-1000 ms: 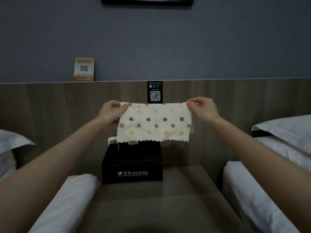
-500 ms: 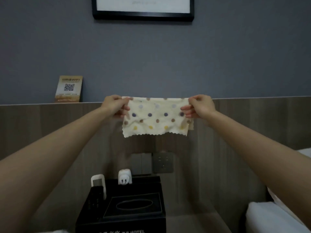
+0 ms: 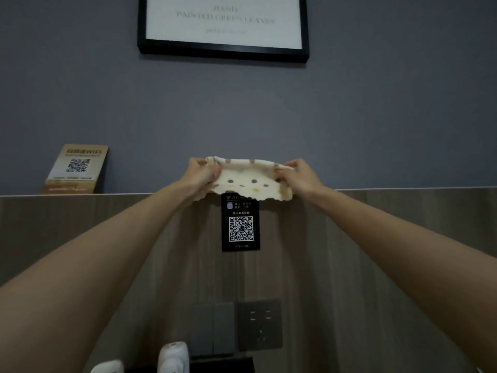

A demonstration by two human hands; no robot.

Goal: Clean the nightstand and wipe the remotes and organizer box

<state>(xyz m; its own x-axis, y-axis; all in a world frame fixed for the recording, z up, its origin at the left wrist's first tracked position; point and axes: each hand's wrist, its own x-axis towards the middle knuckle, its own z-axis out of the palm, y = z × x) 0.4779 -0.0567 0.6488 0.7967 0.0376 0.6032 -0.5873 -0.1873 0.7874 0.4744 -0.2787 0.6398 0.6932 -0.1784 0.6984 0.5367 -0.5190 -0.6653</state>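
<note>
At the bottom edge, a dark sliver of the box (image 3: 223, 366) shows beside a white plug (image 3: 173, 355). Above them, grey switches (image 3: 212, 328) and a socket (image 3: 259, 324) sit on the wood panel (image 3: 349, 265). Higher up hangs a black QR sign (image 3: 240, 230). Over its top edge, the left hand (image 3: 200, 173) and right hand (image 3: 301, 175) each pinch an end of a spotted cloth (image 3: 252, 180), bunched between them. Behind, a WiFi card (image 3: 76, 168) leans against the grey wall, below a framed print (image 3: 223, 25).

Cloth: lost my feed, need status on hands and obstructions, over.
Grips: left hand, right hand each pinch the cloth. Cloth bunched, aloft before black QR sign. Nothing in the way.
</note>
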